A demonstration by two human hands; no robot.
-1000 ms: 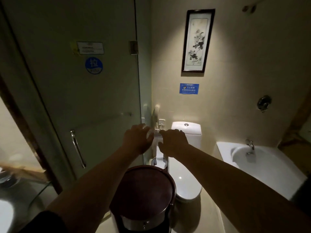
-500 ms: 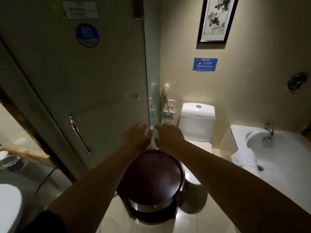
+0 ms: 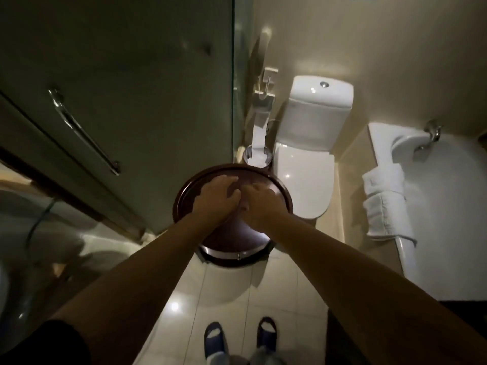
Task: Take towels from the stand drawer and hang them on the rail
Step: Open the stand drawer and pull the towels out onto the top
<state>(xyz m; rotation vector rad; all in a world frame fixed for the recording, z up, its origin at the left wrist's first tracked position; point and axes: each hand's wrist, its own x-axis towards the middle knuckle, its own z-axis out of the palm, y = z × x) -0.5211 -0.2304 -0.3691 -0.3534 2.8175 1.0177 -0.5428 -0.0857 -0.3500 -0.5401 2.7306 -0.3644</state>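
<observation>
A round dark wooden stand [image 3: 279, 189] with a raised rim is on the tiled floor in front of me. Its drawer front [image 3: 238, 255] with a small metal knob looks closed. Both my hands are side by side over the stand's top and hold nothing that I can see. My left hand [image 3: 216, 197] lies flat with relaxed fingers, and my right hand [image 3: 261, 204] touches it. A white towel [image 3: 384, 206] is draped over the bathtub's edge. A chrome rail [image 3: 84, 133] is fixed to the glass door on the left.
A white toilet [image 3: 311, 164] is behind the stand, with a small bin [image 3: 257, 157] and hanging toilet paper beside it. The bathtub [image 3: 453, 212] with its tap [image 3: 432, 134] fills the right side. My slippered feet [image 3: 214, 338] are on the tiles. The glass panel's edge [image 3: 233, 101] is at left.
The view has tilted down from the wall to the floor. Both hands have come down from in front of the toilet paper to the stand's top.
</observation>
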